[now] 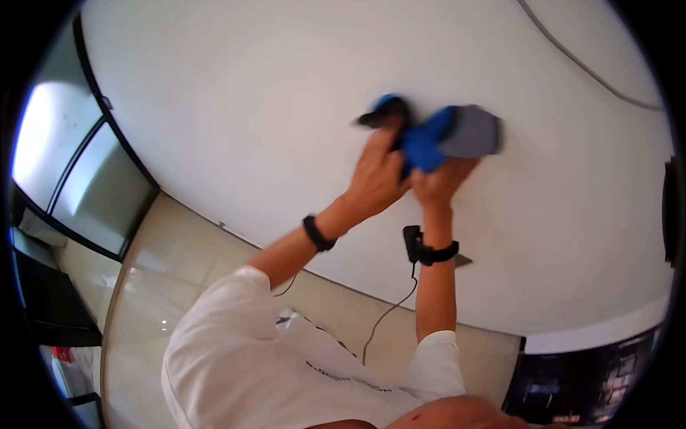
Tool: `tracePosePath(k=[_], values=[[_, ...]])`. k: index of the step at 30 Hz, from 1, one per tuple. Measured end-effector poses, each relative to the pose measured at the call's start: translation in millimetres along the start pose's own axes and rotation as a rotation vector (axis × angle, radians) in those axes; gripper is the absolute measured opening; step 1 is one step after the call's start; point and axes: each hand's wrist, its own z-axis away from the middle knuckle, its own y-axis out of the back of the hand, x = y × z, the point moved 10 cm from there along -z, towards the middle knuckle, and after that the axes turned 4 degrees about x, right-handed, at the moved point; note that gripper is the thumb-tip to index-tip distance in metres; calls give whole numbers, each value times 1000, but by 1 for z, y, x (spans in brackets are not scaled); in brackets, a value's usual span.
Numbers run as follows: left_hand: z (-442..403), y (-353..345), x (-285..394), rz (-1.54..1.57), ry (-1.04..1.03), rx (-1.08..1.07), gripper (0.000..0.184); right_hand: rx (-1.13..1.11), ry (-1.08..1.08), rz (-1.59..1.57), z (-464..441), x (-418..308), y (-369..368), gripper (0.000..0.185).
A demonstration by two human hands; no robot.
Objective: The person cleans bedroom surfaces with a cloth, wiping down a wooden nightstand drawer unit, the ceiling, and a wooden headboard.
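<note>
Above the white table, my left hand (379, 171) is closed on a blue and black piece of cloth or soft item (421, 149), with its fingers reaching into a dark curved part at the upper left. My right hand (439, 179) grips the same item from below, close under its grey rounded end (470, 132). Both hands nearly touch each other at the blue middle part. Motion blurs the item, so its exact kind is hard to tell. Black straps sit on both wrists.
The white table (250, 129) fills most of the view. A grey cable (572, 57) runs at the upper right. A small dark grey object (463, 260) lies beside the right wrist. Glass panels in black frames (93, 157) stand at the left, above a tiled floor (171, 243).
</note>
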Motion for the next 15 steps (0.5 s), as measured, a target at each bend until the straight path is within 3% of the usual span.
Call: tracePosePath(k=[2,4,6,7,9,15], values=[[51,44,-66,-61,226,141,37,-231,1,-143,14,-52,-63,39],[112,82,-135,-138,559,127,45,-419,85,-233,20,-118,-113,29],[145,112,-178,-61,882,190,51,-415,44,-352,39,-154,-141,32],[142,124,-183,-83,869,179,51,-427,27,-356,50,-163,-150,35],[171,143,-211,44,1256,303,45,-427,-7,-368,65,-172,-158,38],[70,122,-186,-50,882,455,38,-358,-116,-216,47,-115,-105,53]])
